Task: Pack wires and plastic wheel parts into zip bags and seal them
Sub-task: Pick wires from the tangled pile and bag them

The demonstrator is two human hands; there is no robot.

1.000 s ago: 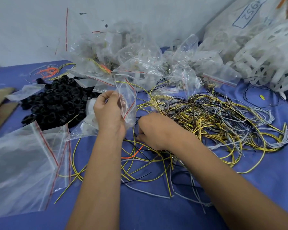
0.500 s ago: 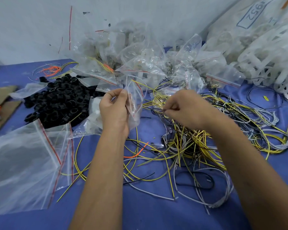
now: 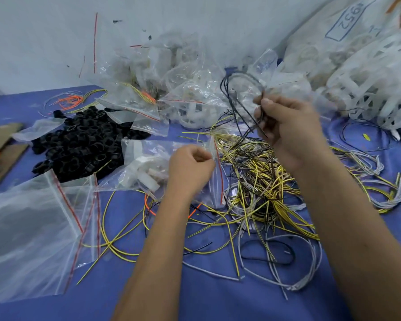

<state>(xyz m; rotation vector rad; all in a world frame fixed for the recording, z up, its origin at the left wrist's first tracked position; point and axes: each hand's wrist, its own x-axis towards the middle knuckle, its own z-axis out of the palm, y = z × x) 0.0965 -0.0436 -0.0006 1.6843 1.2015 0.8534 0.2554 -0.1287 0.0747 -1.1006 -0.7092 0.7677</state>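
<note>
My right hand (image 3: 289,128) is raised above the wire pile and pinches a looped bundle of black wires (image 3: 236,100), which hangs up and to the left of its fingers. My left hand (image 3: 190,167) is lower, at the centre, and pinches the mouth of a small clear zip bag (image 3: 214,172) with a red seal strip. A tangle of yellow, grey and black wires (image 3: 262,181) lies on the blue table under both hands. A heap of black plastic ring parts (image 3: 79,142) sits to the left.
Empty clear zip bags (image 3: 33,232) lie at the near left. A bag with white parts (image 3: 146,167) lies beside my left hand. Filled bags (image 3: 178,89) pile up at the back, white plastic wheel parts (image 3: 375,84) at the right. Cardboard (image 3: 0,154) is at the left edge.
My right hand rose from the wire pile, lifting a loop of black wires up and to the right. My left hand dropped lower with the small bag.
</note>
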